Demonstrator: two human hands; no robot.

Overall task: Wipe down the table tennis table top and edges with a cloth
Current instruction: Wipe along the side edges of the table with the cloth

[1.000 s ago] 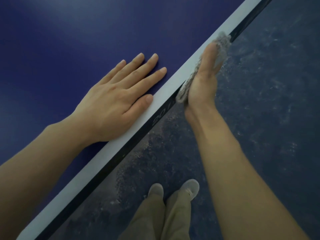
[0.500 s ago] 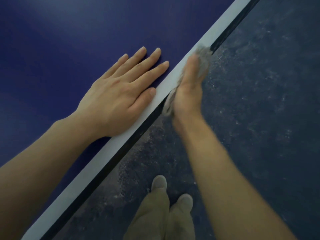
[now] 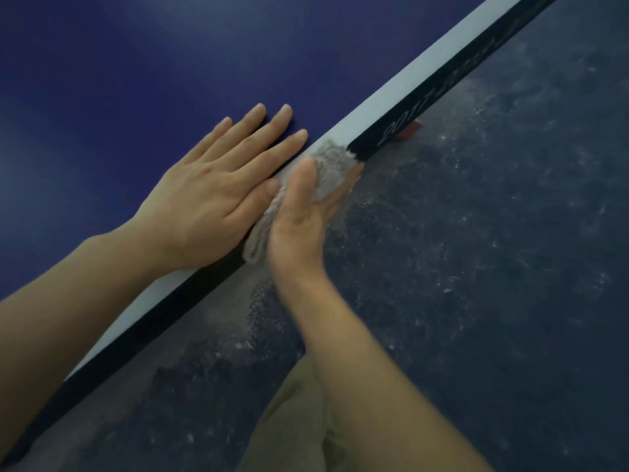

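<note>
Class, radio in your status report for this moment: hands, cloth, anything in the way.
Left hand flat on the blue table top. Right hand presses the grey cloth against the table edge. Left thumb touching cloth's path.

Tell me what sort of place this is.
Probably a sports hall or games room: a dark blue table tennis table with a white edge line, standing on a scuffed, dusty dark floor. Nothing more of the room shows.
</note>
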